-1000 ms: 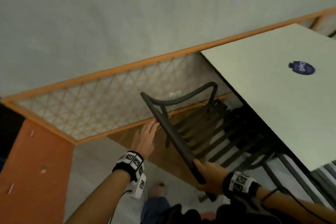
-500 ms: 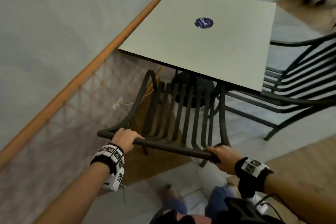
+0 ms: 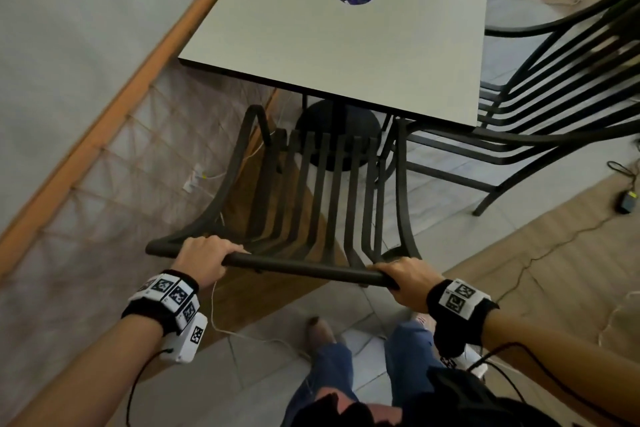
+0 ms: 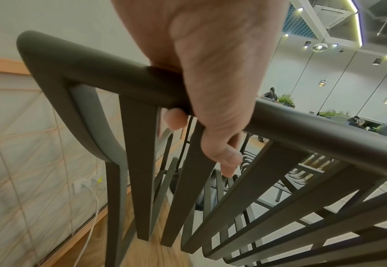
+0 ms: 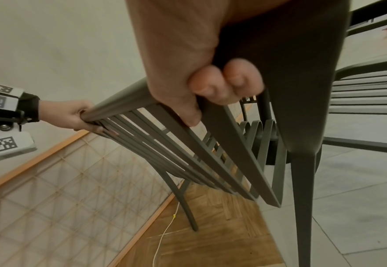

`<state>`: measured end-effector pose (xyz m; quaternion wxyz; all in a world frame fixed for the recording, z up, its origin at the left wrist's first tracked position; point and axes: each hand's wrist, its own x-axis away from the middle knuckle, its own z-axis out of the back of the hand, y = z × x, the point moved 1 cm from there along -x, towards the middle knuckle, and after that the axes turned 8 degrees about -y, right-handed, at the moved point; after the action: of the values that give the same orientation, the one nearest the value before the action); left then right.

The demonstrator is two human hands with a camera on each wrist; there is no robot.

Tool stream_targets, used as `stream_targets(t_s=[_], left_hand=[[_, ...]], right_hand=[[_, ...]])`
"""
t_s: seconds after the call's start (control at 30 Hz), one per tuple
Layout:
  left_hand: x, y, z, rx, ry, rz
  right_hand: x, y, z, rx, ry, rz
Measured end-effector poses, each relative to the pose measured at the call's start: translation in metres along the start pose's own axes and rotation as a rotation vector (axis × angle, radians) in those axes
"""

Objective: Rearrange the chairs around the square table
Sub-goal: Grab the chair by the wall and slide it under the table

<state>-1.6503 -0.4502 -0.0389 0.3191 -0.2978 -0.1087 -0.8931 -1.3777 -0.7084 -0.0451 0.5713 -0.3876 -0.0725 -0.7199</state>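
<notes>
Dark slatted chair (image 3: 322, 191) sits at the table's (image 3: 311, 45) near edge, seat front tucked under; our left hand (image 3: 204, 258) and right hand (image 3: 403, 276) grasp its top rail. Second chair (image 3: 554, 87) crowds the table's right side; wall (image 3: 69, 28) close left. Left wrist: fingers (image 4: 175, 119) curl under the rail. Right wrist: fingertips (image 5: 210, 84) wrap the rail's corner, tiled floor (image 5: 359, 207) open beside.

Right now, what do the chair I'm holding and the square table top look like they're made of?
Chair: dark grey, matte, with thin flat slats and a rounded top rail; likely painted metal, possibly moulded plastic. Square table top: smooth, pale, flat slab with a thin dark edge, which suggests laminate over board, though that is not certain.
</notes>
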Motion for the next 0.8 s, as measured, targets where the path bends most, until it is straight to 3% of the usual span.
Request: stream_targets(t_s=[0.33, 0.8], left_hand=[[-0.021, -0.025, 0.032, -0.068, 0.041, 0.036], [-0.096, -0.066, 0.073, -0.048, 0.151, 0.093]], right_hand=[[-0.031, -0.019, 0.019, -0.034, 0.033, 0.011], [-0.088, -0.030, 0.070, -0.087, 0.090, -0.014]])
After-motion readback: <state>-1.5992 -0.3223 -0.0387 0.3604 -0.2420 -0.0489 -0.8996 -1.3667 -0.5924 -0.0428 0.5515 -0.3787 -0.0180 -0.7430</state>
